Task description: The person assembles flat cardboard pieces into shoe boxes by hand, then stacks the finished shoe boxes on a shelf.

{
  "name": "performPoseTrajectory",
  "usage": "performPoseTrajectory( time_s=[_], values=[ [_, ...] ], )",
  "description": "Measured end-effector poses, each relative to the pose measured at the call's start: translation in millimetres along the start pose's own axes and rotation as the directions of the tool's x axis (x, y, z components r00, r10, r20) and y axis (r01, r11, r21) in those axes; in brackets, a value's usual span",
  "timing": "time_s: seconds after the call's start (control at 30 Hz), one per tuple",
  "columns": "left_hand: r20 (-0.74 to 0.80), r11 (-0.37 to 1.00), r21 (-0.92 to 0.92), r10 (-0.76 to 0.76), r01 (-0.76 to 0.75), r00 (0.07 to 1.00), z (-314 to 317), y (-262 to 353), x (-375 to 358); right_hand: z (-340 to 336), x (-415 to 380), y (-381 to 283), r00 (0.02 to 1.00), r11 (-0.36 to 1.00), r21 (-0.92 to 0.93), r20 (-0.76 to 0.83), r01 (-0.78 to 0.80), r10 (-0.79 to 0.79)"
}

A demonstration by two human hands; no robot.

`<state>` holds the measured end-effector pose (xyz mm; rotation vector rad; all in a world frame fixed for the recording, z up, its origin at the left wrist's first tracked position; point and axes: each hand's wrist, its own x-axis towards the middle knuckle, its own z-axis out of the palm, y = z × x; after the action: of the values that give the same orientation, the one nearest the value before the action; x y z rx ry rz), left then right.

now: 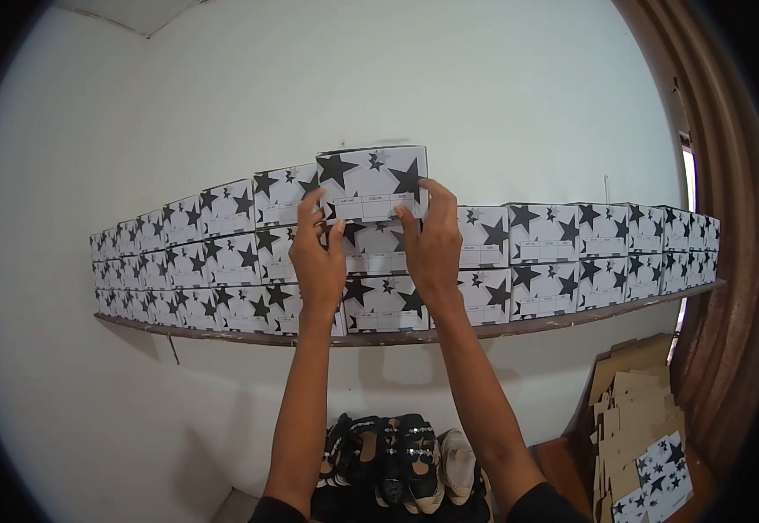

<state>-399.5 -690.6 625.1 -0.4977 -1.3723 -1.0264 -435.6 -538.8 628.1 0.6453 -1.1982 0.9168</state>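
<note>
A white shoebox (pixel 371 181) with black stars and a printed label strip is held at the top of the stacked rows, near the middle of the head view. My left hand (pixel 317 261) grips its left side, fingers along the edge and thumb at the lower front. On the opposite side, my right hand (pixel 433 240) holds the box with fingers on the right edge and thumb at the bottom front. Matching boxes (pixel 367 305) lie underneath it, partly hidden by my hands. Another top-row box (pixel 282 193) stands directly to its left.
Star-patterned boxes line a wall shelf (pixel 388 338), three rows high on the left and two on the right. Several shoes (pixel 414 462) sit below. At the lower right are flattened cardboard pieces (pixel 632 418), beside a brown curtain (pixel 728 349).
</note>
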Motion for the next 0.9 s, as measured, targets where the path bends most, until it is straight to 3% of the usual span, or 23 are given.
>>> performPoseTrajectory(
  time_s=[0.07,0.13,0.2,0.23,0.3,0.47,0.57,0.73,0.8,0.87,0.9],
  values=[
    [0.048,0.949,0.254,0.182,-0.188,0.982,0,-21,4,5,-4,4,1.0,1.0,-0.006,0.007,0.001,-0.001],
    [0.03,0.964,0.2,0.173,-0.176,0.984,1,-16,3,7,-6,4,1.0,1.0,-0.014,0.016,0.014,-0.013],
    [0.035,0.821,0.457,0.369,-0.343,0.929,-1,-20,2,9,-10,2,0.998,0.983,-0.173,0.019,0.054,-0.051],
    [0.047,0.843,0.47,0.274,-0.263,0.961,-1,-20,-2,10,-14,3,0.998,0.981,-0.186,0.019,0.06,-0.057],
    [0.042,0.816,0.505,0.304,-0.283,0.952,-1,-19,-7,11,-21,4,0.992,0.951,-0.286,-0.012,0.118,-0.126],
    [0.062,0.715,0.634,0.332,-0.294,0.941,5,-28,-16,15,-30,4,0.99,0.895,-0.422,0.061,0.143,-0.13],
    [0.098,0.684,0.705,0.169,-0.188,0.981,9,-39,-18,20,-37,9,0.969,0.782,-0.603,0.246,0.156,-0.004],
    [0.068,0.803,0.531,0.276,-0.269,0.959,-5,-25,-37,-3,-54,-4,0.972,0.751,-0.642,0.234,0.156,-0.002],
    [0.045,0.942,0.241,0.231,-0.235,0.972,-20,-13,-64,-30,-72,-16,0.979,0.919,-0.385,0.201,0.083,-0.004],
    [0.116,0.984,-0.069,0.173,-0.166,0.978,-38,2,-101,-65,-100,-31,0.972,0.941,-0.338,0.23,0.025,0.056],
    [0.159,0.972,-0.228,0.1,-0.062,0.982,-44,5,-126,-85,-115,-40,0.962,0.954,-0.3,0.259,-0.004,0.085]
  ],
)
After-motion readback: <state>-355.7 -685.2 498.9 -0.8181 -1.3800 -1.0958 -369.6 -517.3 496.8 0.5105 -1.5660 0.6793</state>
